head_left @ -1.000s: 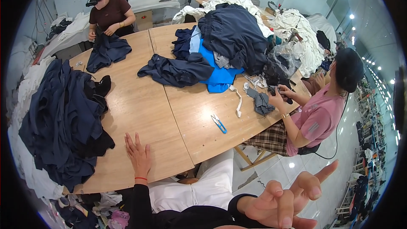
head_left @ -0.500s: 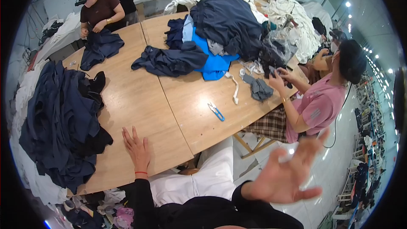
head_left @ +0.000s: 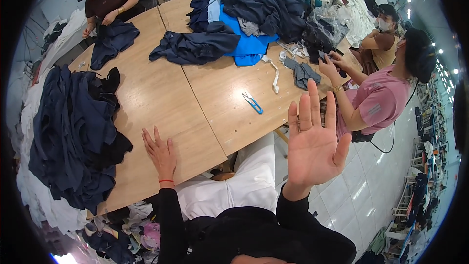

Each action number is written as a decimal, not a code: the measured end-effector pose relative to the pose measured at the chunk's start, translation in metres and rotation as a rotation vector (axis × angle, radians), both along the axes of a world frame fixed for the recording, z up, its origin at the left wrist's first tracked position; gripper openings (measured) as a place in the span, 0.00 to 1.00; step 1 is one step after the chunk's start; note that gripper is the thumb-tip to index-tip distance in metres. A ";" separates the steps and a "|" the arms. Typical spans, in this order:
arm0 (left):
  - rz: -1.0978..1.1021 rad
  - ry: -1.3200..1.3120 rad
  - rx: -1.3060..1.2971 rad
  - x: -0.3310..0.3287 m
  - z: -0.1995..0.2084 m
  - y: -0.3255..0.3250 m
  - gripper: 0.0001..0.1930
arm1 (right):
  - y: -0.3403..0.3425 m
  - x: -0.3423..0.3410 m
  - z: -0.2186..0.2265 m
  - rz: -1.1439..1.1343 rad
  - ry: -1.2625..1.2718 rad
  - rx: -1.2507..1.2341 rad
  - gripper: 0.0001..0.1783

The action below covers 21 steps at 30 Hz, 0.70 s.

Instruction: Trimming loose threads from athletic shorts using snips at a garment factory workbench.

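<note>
My left hand point(head_left: 160, 154) lies flat on the wooden table point(head_left: 171, 110) near its front edge, fingers spread, with a red string at the wrist. Raised in the air past the table's front edge, my right hand point(head_left: 315, 149) shows its palm with the fingers stretched out. Neither hand holds anything. Blue-handled thread snips point(head_left: 254, 103) lie on the table, to the left of and beyond my right hand. A big heap of dark navy garments point(head_left: 73, 132) is on the table left of my left hand.
Across the table lie a navy garment point(head_left: 193, 46), bright blue cloth point(head_left: 251, 58), a tall navy pile point(head_left: 261, 0), a white strip point(head_left: 276, 76) and grey pieces point(head_left: 303, 73). A person in pink point(head_left: 381, 98) sits at the right; another in brown point(head_left: 110, 2) works at the far left.
My right hand has gone from a blurred, tilted pose to an upright, still palm, higher up. The view has tipped downward slightly. My left hand stays flat on the table.
</note>
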<state>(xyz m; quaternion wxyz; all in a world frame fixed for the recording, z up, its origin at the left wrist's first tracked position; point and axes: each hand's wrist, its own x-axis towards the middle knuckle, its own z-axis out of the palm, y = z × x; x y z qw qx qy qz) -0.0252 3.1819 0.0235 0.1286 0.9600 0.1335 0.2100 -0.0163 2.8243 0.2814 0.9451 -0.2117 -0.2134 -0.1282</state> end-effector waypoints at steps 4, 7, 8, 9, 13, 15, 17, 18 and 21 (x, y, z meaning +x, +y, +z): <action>0.008 0.017 0.003 -0.001 0.000 -0.002 0.37 | -0.002 -0.001 -0.002 -0.045 -0.043 -0.062 0.50; 0.011 0.018 0.005 -0.002 0.000 -0.002 0.37 | -0.001 -0.002 -0.001 -0.090 -0.050 -0.095 0.50; 0.012 0.016 0.008 -0.002 0.000 -0.002 0.37 | -0.001 -0.003 0.000 -0.090 -0.052 -0.092 0.50; 0.005 0.007 -0.006 -0.002 0.000 -0.001 0.36 | 0.000 -0.003 0.001 -0.103 -0.060 -0.102 0.50; -0.022 -0.113 -0.109 -0.002 0.006 -0.007 0.29 | -0.001 -0.007 0.002 -0.172 -0.076 -0.152 0.50; -0.053 -0.152 -0.359 -0.011 0.012 -0.019 0.25 | 0.003 -0.007 -0.003 -0.183 -0.070 -0.238 0.51; -0.103 -0.170 -0.622 -0.017 0.044 -0.044 0.21 | 0.015 -0.010 -0.016 -0.104 -0.041 -0.286 0.54; -0.193 -0.087 -0.932 -0.028 0.075 -0.062 0.18 | 0.018 -0.013 -0.031 -0.021 -0.036 -0.320 0.54; -0.444 0.004 -1.404 -0.051 0.129 -0.093 0.15 | 0.035 -0.032 -0.063 0.221 0.033 -0.497 0.57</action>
